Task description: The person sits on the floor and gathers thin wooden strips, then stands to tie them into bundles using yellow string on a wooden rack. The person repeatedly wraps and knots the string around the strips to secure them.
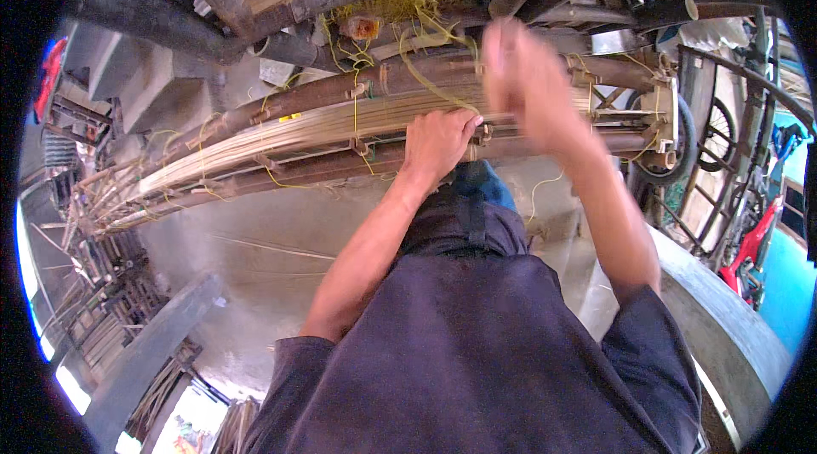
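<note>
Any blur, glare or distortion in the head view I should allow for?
Head view: the right hand is smeared, likely by motion, while the left hand is clearer; same head view: the bright opening at lower left is washed out; head view again: the long poles look bowed, probably fisheye bending, and the corners are black.

Left hand (437,144) on slats (315,137), right hand (529,84) blurred

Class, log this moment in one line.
left hand: curled at strips | right hand: blurred, grip unclear | yellow strand: curving
</note>
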{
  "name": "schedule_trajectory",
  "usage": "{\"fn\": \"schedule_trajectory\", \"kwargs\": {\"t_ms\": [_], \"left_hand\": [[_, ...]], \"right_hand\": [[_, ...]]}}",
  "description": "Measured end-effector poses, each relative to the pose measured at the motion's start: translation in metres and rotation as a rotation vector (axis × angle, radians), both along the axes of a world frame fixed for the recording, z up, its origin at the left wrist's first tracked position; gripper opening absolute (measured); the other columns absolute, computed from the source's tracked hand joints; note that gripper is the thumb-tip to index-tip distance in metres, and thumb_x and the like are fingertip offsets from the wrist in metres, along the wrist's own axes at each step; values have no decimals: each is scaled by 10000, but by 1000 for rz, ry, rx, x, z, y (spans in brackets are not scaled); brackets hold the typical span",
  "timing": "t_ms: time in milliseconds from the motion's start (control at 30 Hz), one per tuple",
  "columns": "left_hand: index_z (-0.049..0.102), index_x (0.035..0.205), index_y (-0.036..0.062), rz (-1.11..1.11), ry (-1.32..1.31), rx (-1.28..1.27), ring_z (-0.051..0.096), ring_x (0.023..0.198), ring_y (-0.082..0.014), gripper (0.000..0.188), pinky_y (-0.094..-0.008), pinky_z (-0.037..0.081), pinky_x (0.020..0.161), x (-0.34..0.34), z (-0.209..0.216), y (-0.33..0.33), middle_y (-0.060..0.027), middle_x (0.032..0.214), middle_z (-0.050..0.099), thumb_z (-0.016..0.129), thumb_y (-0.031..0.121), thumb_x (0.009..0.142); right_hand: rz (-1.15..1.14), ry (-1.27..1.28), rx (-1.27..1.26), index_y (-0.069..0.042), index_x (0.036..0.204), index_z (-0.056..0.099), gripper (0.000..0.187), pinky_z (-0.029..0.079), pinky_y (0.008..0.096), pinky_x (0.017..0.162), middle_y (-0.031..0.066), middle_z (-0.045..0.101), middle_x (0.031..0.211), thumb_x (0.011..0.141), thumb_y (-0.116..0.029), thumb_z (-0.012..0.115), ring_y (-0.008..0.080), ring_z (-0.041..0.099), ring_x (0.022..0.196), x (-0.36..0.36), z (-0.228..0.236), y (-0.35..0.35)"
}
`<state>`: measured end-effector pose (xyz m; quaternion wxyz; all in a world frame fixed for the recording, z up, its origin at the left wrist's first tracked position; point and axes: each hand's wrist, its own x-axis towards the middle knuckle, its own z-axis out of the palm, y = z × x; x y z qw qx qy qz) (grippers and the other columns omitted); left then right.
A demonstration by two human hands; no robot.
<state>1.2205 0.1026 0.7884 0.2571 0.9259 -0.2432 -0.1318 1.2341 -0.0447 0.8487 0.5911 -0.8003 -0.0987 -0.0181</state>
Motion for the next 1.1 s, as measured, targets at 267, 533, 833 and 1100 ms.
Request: {"fn": "schedule_trajectory", "kwargs": {"t_ms": [267,533,833,1100], "left_hand": [[608,886,89,62,721,-724,575,702,-136,262,-299,480,638,59,36,-45,-23,759,587,496,321,935],[530,806,84,221,884,-540,384,473,-91,190,-253,343,438,145,-73,-76,36,626,434,503,259,872],[656,900,67,-184,206,-327,645,732,-198,319,-328,494,680,171,15,100,-57,820,682,527,359,890],[654,992,122,-272,280,-28,624,850,-355,236,-464,494,742,63,16,178,-163,872,658,530,289,883]], "right_hand": [[139,114,-322,-104,1023,539,185,491,466,472,155,589,563,861,-183,496,359,607,525,-120,-130,62],[68,-189,-355,-77,975,619,314,487,374,759,105,594,949,664,-93,657,294,578,875,-113,-72,-3],[-9,220,-729,-67,1001,639,261,522,348,719,119,653,899,743,-74,673,273,640,850,-122,6,30],[-314,919,55,22,1029,612,261,448,355,894,128,642,1019,850,-167,621,224,591,985,-92,-62,195]]}}
